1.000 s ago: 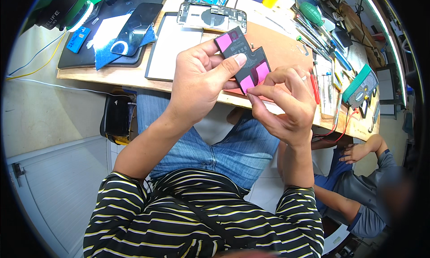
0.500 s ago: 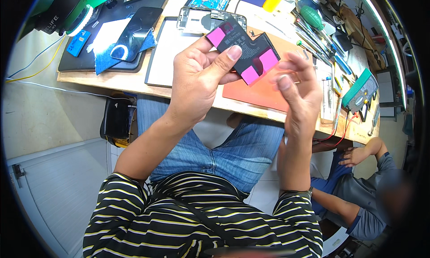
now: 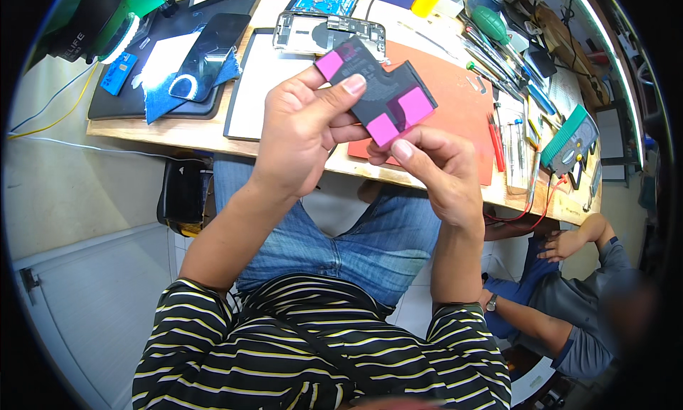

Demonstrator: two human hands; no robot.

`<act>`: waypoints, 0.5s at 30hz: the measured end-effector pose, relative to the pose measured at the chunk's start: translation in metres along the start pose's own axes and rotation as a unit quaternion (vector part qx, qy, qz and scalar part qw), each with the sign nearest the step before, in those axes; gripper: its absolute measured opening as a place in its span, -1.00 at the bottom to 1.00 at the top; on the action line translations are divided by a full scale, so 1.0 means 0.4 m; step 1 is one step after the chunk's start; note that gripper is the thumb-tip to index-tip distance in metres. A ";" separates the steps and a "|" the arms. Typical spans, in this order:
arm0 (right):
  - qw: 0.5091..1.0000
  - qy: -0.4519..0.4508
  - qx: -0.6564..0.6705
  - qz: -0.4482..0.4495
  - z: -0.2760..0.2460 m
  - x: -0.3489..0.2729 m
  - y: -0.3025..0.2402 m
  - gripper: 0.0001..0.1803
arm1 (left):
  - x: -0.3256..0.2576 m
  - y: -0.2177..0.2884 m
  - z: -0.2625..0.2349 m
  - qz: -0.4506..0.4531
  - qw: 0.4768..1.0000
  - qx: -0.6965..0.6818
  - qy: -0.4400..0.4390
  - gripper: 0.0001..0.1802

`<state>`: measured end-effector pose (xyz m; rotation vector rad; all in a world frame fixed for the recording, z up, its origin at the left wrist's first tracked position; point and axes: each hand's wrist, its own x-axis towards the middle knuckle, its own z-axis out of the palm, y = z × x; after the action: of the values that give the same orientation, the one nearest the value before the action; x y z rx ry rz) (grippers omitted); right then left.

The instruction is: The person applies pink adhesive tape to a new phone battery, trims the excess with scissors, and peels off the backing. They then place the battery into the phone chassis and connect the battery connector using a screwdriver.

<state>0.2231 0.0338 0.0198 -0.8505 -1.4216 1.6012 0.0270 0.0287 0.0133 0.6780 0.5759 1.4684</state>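
Three pink patches point(image 3: 416, 107) are sitting on the black battery point(image 3: 380, 90) that the left hand point(image 3: 302, 125) is gripping above the surface point(image 3: 188, 135). The right hand point(image 3: 442, 169) is meeting its lower corner, grip unclear; the opened phone point(image 3: 295, 37) is not yet holding it.

The left forearm point(image 3: 238, 229) slants up and rightward; the left hand point(image 3: 299, 129) is closed in a grip, left thumb point(image 3: 340, 99) stretched over the top, fingers underneath. The right forearm point(image 3: 457, 264) rises nearly upright, and the right hand point(image 3: 448, 172) leans inward, right thumb point(image 3: 420, 161) pointing up-left, its fingers bent.
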 end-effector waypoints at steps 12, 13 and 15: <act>0.933 0.152 -0.243 -0.216 -0.025 0.004 -0.022 -0.86 | -0.003 0.020 0.004 0.038 0.997 0.054 0.027 -0.70; 0.947 0.156 -0.212 -0.184 -0.017 0.000 -0.017 -0.86 | -0.005 0.014 0.009 0.059 0.996 0.062 0.037 -0.69; 0.969 0.160 -0.143 -0.126 0.005 -0.005 0.002 -0.86 | -0.010 0.002 0.019 0.090 0.992 0.076 0.046 -0.69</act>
<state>0.2218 0.0312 0.0193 -0.9975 -1.4759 1.0304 0.0317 0.0243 0.0188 0.8016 0.7180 1.6406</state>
